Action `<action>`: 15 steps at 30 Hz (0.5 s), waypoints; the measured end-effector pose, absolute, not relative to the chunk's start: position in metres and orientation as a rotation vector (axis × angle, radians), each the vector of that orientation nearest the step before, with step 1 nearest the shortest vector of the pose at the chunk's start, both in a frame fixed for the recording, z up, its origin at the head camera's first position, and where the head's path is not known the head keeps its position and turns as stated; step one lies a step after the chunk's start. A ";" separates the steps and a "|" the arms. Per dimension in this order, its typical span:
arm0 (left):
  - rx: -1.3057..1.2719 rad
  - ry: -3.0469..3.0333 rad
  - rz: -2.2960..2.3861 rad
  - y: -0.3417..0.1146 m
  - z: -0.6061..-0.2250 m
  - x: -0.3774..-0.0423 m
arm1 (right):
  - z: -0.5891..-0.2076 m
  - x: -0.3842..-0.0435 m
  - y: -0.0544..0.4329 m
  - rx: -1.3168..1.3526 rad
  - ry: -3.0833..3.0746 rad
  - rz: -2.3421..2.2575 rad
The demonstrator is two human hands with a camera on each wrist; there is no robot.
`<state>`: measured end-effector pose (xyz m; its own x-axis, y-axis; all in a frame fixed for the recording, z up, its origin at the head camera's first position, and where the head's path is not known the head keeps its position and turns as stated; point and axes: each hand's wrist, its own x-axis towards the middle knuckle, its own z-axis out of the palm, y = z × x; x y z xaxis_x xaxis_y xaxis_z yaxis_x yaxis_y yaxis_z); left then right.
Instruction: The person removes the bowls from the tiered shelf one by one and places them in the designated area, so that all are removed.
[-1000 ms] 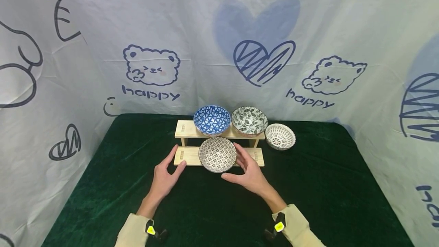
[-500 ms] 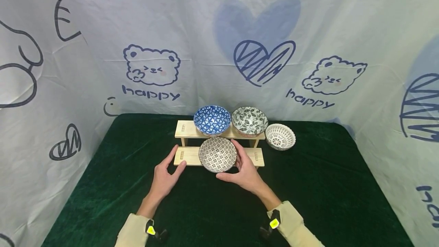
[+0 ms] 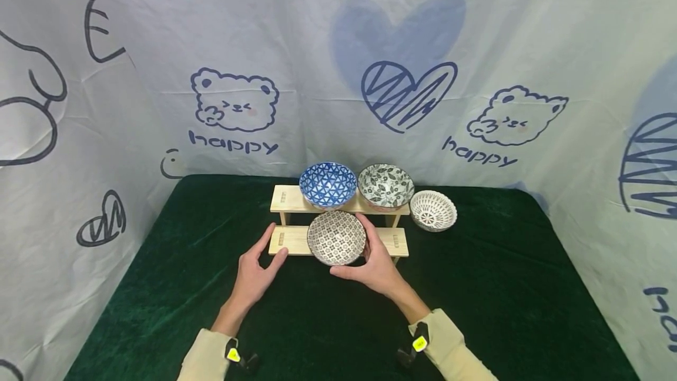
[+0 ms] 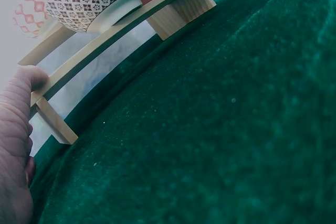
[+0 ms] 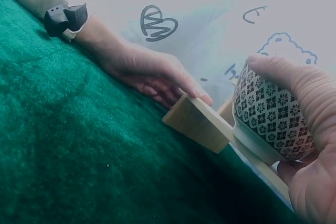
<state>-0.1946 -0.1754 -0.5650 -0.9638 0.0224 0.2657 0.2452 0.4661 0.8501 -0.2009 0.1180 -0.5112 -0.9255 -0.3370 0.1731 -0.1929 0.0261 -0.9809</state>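
Note:
A two-tier wooden stand [image 3: 292,241] bears several patterned bowls. At the left end of its lower shelf, my left hand [image 3: 255,273] grips the board; in the right wrist view its thumb lies on the edge, the fingers partly hidden behind. My right hand [image 3: 379,263] holds a brown-and-white patterned bowl [image 3: 336,238] by its right side, thumb in front, fingers curled behind. The bowl stands upright on the lower shelf, its foot on the board [image 4: 107,35] in the left wrist view. On the upper shelf are a blue triangle-patterned bowl [image 3: 328,184] and a leaf-patterned bowl [image 3: 386,186].
Right of the stand, a small white bowl with a dark radiating pattern [image 3: 433,211] sits on the dark green cloth [image 3: 502,287]. White curtains [image 3: 317,46] with bear and heart drawings close off the back and both sides.
My right hand has moved left and closed in on the brown-and-white bowl, its thumb coming round the front. The left hand and the bowls have stayed in place.

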 end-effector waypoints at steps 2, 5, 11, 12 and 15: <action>-0.236 -2.495 -1.497 -0.175 -0.565 -0.195 | -0.511 -0.201 0.118 -0.570 2.174 -2.049; -0.247 -2.491 -1.482 -0.175 -0.565 -0.196 | -0.511 -0.202 0.118 -0.560 2.201 -2.040; -0.241 -2.487 -1.470 -0.176 -0.566 -0.195 | -0.513 -0.202 0.117 -0.551 2.209 -2.023; -0.239 -2.488 -1.471 -0.176 -0.566 -0.195 | -0.513 -0.201 0.117 -0.549 2.214 -2.019; -0.237 -2.494 -1.471 -0.176 -0.566 -0.195 | -0.513 -0.201 0.118 -0.537 2.235 -2.007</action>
<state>-0.1950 -0.1762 -0.5661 -0.9592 0.0201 0.2821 0.2566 0.4811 0.8382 -0.2011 0.1175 -0.5134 -0.9341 -0.3167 0.1650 -0.1981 0.0749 -0.9773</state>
